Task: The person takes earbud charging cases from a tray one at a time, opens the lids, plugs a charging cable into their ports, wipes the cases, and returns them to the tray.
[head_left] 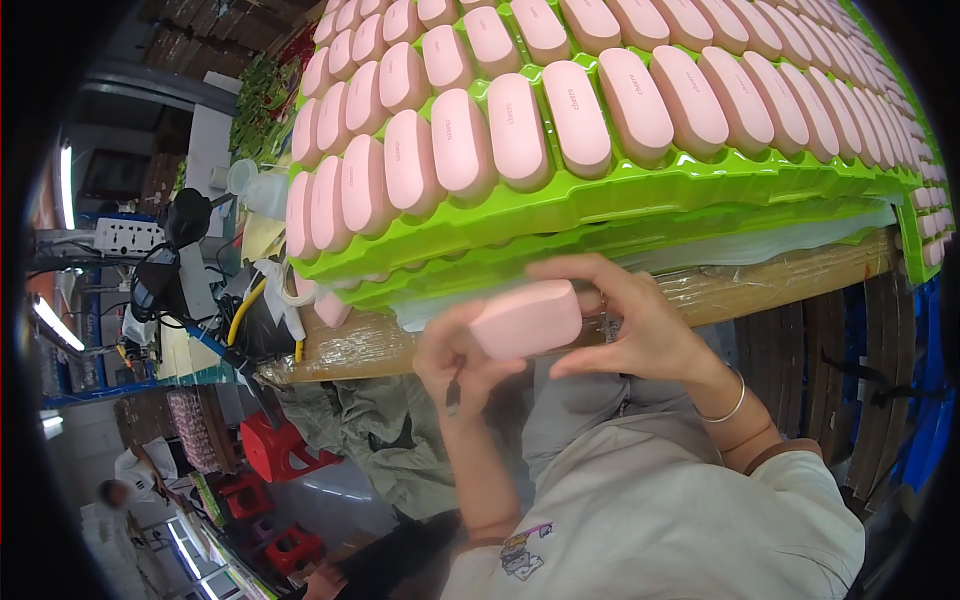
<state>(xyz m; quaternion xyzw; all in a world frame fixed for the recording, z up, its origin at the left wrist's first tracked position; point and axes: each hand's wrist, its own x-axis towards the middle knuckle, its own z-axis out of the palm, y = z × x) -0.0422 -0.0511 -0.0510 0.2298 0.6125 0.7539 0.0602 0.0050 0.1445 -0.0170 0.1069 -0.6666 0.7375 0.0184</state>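
Note:
A pink, rounded case is held at its left end by my left hand, whose fingers and thumb are closed on it. A small dark strip shows at that hand; I cannot make out what it is. My right hand is at the case's other end, thumb and fingers spread apart above and below it; whether a finger touches it is unclear. Beyond both hands, rows of similar pink cases with small lettering sit in a bright green tray.
More green trays are stacked beneath, on a plastic-wrapped brown table edge. Left of it are a white power strip, cables and a yellow cord. Red stools and another person are at lower left.

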